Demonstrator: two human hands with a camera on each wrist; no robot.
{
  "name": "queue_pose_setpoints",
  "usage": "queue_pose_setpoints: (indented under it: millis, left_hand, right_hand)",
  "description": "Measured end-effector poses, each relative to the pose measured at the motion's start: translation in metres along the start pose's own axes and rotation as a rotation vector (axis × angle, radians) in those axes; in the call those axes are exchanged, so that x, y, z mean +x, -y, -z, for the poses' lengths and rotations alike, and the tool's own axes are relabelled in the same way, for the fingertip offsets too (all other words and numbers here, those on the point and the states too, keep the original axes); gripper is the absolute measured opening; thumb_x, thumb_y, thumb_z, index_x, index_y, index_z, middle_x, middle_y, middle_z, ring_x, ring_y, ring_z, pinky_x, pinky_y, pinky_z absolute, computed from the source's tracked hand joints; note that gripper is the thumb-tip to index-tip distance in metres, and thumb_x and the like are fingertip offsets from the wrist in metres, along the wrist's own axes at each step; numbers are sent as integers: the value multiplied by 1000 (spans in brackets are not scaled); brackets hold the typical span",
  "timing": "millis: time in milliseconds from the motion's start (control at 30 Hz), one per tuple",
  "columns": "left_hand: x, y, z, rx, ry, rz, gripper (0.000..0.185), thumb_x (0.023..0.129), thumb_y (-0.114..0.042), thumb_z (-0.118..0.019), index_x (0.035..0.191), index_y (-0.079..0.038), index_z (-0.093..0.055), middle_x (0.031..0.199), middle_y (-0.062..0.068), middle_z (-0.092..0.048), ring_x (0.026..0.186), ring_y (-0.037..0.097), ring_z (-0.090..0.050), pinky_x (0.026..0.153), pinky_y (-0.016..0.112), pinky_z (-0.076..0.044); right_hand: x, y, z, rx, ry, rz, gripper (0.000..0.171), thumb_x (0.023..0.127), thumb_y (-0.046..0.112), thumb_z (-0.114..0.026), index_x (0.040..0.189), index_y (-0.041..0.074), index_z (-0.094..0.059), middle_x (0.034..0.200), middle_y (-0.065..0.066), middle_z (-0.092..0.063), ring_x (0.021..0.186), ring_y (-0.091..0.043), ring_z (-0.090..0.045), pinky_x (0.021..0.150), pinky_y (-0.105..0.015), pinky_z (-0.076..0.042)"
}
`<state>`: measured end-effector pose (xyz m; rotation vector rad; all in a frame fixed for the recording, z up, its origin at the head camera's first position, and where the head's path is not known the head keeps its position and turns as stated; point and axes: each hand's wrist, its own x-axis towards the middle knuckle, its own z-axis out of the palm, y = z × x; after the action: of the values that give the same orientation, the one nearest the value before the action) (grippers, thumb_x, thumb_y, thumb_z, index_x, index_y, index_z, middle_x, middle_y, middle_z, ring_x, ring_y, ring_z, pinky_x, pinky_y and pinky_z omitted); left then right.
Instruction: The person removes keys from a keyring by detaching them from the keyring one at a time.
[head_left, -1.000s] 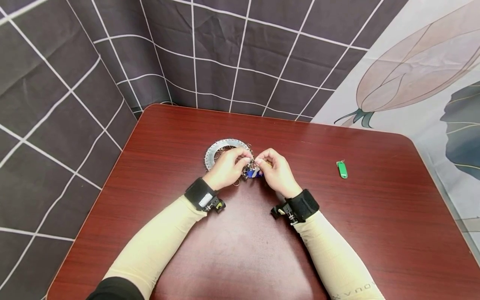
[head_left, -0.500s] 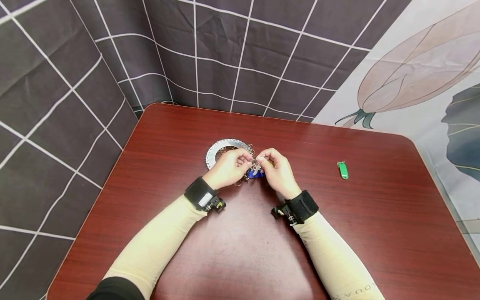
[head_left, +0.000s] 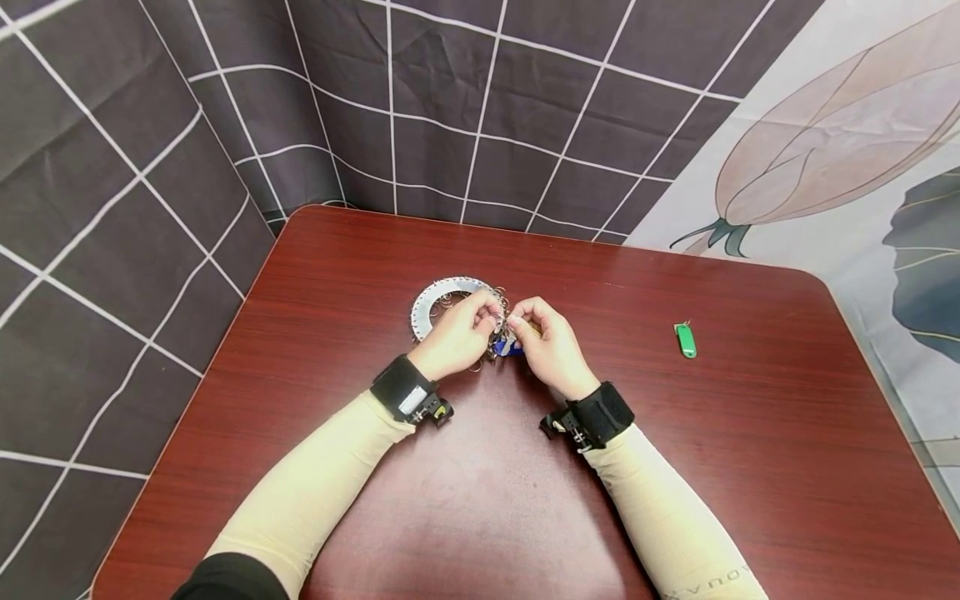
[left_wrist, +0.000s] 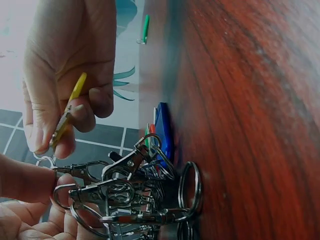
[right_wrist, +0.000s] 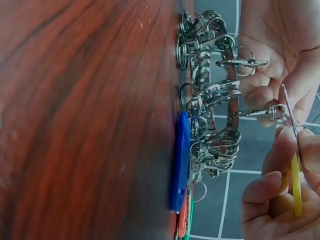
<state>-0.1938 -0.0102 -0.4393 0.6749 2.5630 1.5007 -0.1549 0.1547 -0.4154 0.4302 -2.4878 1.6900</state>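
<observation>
My right hand (head_left: 551, 346) pinches the yellow tag (right_wrist: 296, 185) between thumb and curled fingers; its small split ring (left_wrist: 45, 161) projects from the fingertips. My left hand (head_left: 459, 333) pinches one snap clasp (right_wrist: 257, 113) of the clasp bunch (left_wrist: 125, 195), fingers curled round it. Compared with half a second ago, my hands have closed together slightly, so the split ring now sits at the nose of the clasp; I judge the joining of the two to be in hand, but cannot tell whether the ring is already through. The blue tag (head_left: 508, 348) lies flat on the table (head_left: 750, 467) directly below my grip. Beyond my left hand lies the perforated metal ring (head_left: 438, 298). Well apart to the right lies the green tag (head_left: 684, 339)
</observation>
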Motion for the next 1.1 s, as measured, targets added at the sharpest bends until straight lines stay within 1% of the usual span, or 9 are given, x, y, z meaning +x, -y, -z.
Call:
queue_pose_setpoints:
  millis: [133,233,333,500,600,767,1100]
  left_hand:
    - [2,1,0,-9,-22,26,11,94,-5,-53,102,-5,-60,85,4,-60,78,16,-59,72,28,-49]
    - [3,2,0,-16,-39,31,12,94,-5,-54,103,-3,-63,86,5,-62,79,15,-61,73,27,-50]
    - [4,2,0,-31,-38,34,12,95,-5,-54,103,-2,-63,86,5,-63,78,15,-63,71,26,-51]
    - [5,2,1,-78,-13,42,12,96,-5,-53,104,-1,-61,88,8,-63,80,16,-62,72,27,-51]
    - [4,3,2,-108,-8,36,12,97,-4,-52,104,0,-61,89,9,-63,81,17,-61,73,27,-51]
    - [4,4,2,-141,-2,34,13,97,-3,-51,104,-1,-62,92,7,-64,83,15,-61,73,27,-51]
    - [2,2,2,-115,8,-5,15,98,-5,-51,106,-2,-63,95,6,-64,80,12,-59,70,27,-50]
  right_hand:
    - [0,-1,0,-4,3,-5,5,95,-5,-54,93,-9,-55,73,-25,-55,64,-35,-53,57,-19,-43]
    - [1,0,0,-6,7,-10,6,94,-5,-55,93,-11,-55,73,-25,-55,63,-36,-53,56,-19,-42]
    - [1,0,0,-14,9,-16,7,94,-5,-54,92,-12,-55,73,-26,-55,63,-36,-53,55,-18,-41]
    - [1,1,1,-20,7,-25,7,95,-4,-53,92,-10,-54,72,-26,-55,63,-39,-54,55,-19,-42]
    - [2,2,1,-23,7,-30,7,95,-4,-53,92,-10,-54,73,-26,-55,64,-41,-55,56,-19,-43]
    - [2,2,2,-29,8,-35,7,95,-4,-54,93,-10,-55,73,-25,-57,64,-42,-56,54,-19,-44]
    - [2,0,4,-37,-13,-33,6,94,-5,-55,91,-10,-56,73,-25,-57,63,-34,-55,55,-19,-43]
